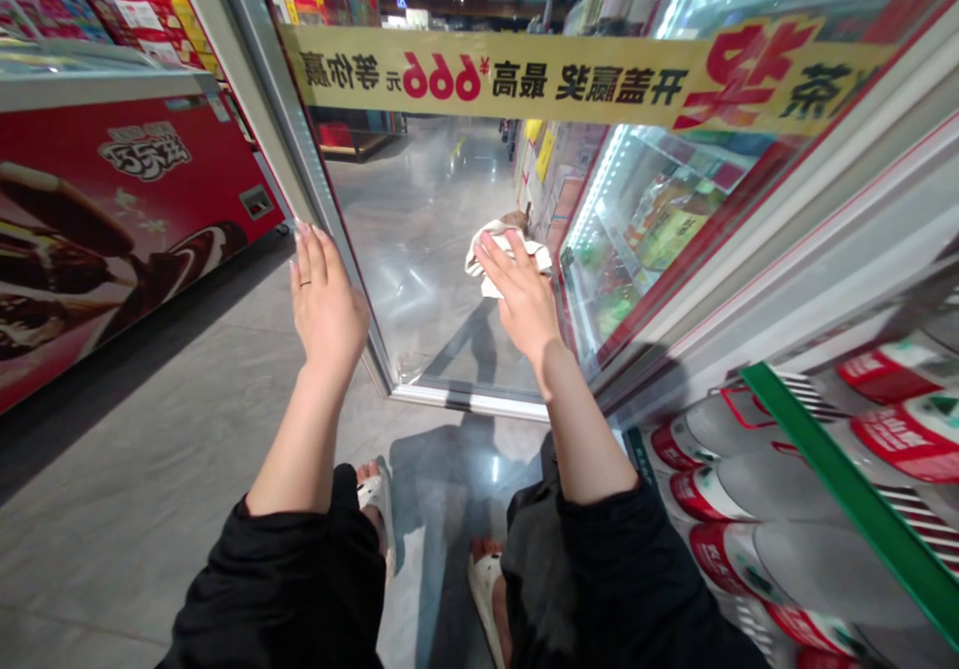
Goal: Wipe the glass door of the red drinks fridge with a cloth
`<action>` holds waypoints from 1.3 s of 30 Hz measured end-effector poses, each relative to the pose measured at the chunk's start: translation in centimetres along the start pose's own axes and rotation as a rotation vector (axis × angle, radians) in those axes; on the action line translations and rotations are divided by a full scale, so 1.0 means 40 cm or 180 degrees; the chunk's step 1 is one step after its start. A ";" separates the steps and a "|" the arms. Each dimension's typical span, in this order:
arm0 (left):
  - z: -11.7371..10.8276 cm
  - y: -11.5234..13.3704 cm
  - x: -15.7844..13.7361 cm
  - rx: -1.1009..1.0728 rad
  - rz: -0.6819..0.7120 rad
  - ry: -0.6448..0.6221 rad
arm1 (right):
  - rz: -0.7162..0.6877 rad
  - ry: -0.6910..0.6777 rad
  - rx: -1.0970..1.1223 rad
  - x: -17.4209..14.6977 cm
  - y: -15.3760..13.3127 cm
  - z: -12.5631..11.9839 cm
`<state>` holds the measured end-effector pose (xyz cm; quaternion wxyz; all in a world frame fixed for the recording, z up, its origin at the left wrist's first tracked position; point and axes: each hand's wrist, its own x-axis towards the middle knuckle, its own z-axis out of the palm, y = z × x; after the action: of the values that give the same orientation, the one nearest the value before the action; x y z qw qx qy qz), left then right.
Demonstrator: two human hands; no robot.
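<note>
A glass door with a silvery frame stands open in front of me. My left hand holds the frame's outer edge, its fingers straight and close together; the thumb is hidden. A ring is on one finger. Against the lower right part of the glass, my right hand presses a crumpled whitish cloth under its fingers. Across the upper glass runs a yellow strip with mirrored red and black writing.
A red ice-cream freezer stands at left. Inside the lit display cooler at right are bottles. Large red-labelled bottles sit on a rack with a green edge at lower right. My sandalled feet are below the door on grey floor.
</note>
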<state>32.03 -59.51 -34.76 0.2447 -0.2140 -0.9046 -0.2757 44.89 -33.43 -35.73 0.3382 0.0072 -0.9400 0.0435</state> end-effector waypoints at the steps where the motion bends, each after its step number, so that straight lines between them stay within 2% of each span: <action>1: 0.002 0.002 0.000 0.0004 -0.0001 0.0002 | -0.0077 -0.0120 0.0012 -0.003 -0.001 0.003; 5: 0.004 -0.001 0.000 0.0020 0.0004 -0.0020 | -0.0149 -0.0356 -0.0041 -0.029 0.025 0.003; 11: -0.004 0.011 -0.007 0.0001 0.0086 0.0088 | 0.0055 0.0023 -0.0084 -0.036 0.038 0.010; 15: -0.022 0.078 -0.019 0.0072 0.0385 0.0102 | 0.0151 0.0239 -0.0161 -0.021 0.011 0.025; 18: -0.024 0.145 -0.027 0.0008 0.0749 0.0002 | 0.0146 0.0202 -0.0204 -0.014 0.007 0.025; 21: -0.006 0.201 -0.031 -0.0035 0.1135 -0.0234 | 0.0136 0.0066 -0.0209 -0.016 0.017 0.018; 24: 0.021 0.237 -0.033 -0.0065 0.1314 -0.0411 | 0.0115 0.0003 -0.0221 -0.031 0.034 0.005; 28: 0.055 0.268 -0.039 -0.0121 0.1260 -0.0512 | 0.0358 0.0268 -0.0323 -0.047 0.042 -0.014; 31: 0.076 0.285 -0.048 -0.0202 0.1130 -0.0422 | 0.0476 0.0342 -0.0317 -0.036 0.030 -0.027; 35: 0.093 0.297 -0.059 -0.0261 0.1031 -0.0297 | 0.0211 -0.0035 -0.0280 -0.032 0.023 -0.036; 37: 0.094 0.301 -0.060 -0.0266 0.0994 -0.0305 | 0.0012 -0.0323 -0.0268 -0.050 0.039 -0.038; 39: 0.092 0.305 -0.060 -0.0261 0.0947 -0.0355 | -0.0042 -0.0419 -0.0295 -0.073 0.061 -0.040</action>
<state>39.08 -48.68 -33.96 0.2233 -0.3703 -0.8631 -0.2608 48.07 -30.92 -36.56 0.2759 0.0006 -0.9612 -0.0028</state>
